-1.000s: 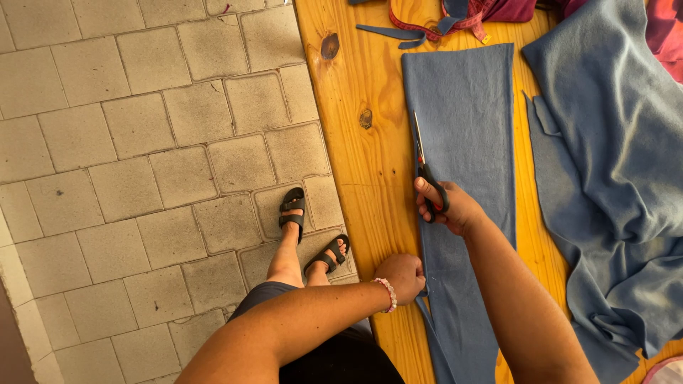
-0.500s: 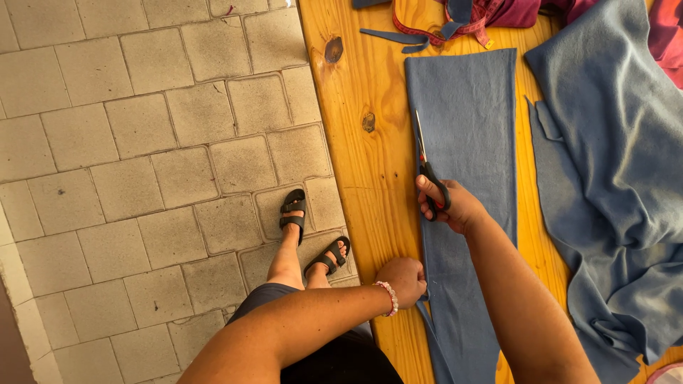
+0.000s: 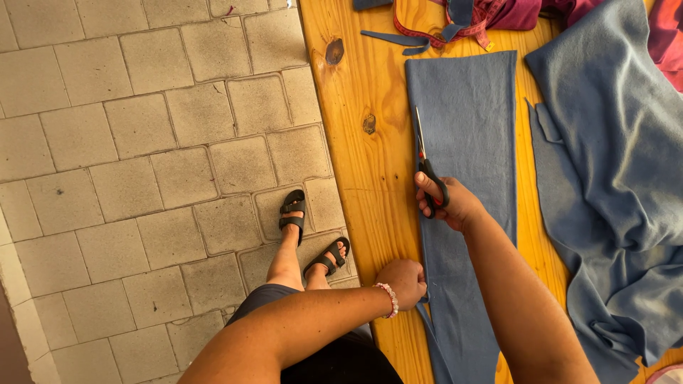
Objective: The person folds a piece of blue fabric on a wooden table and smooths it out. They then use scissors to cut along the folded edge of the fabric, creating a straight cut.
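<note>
One wooden table (image 3: pixel 370 185) is shown beside a tiled floor (image 3: pixel 128 142), on which two sandalled feet (image 3: pixel 306 235) are planted. Two pieces of blue-grey fabric are laid on the table: one large rumpled piece (image 3: pixel 612 178) at the right and one long flat strip (image 3: pixel 466 121) running lengthwise along the middle. One narrow offcut (image 3: pixel 395 37) and one red measuring tape (image 3: pixel 427 32) are seen at the far end. One pair of scissors (image 3: pixel 425 160) is held along the strip's left edge, blades pointing away. The right hand (image 3: pixel 455 203) is extended over the strip, its fingers (image 3: pixel 425 186) clenched through the scissor handles. The left hand (image 3: pixel 403 281), bent across the body with one beaded bracelet (image 3: pixel 388 299) at the wrist, is closed on the strip's near edge.
</note>
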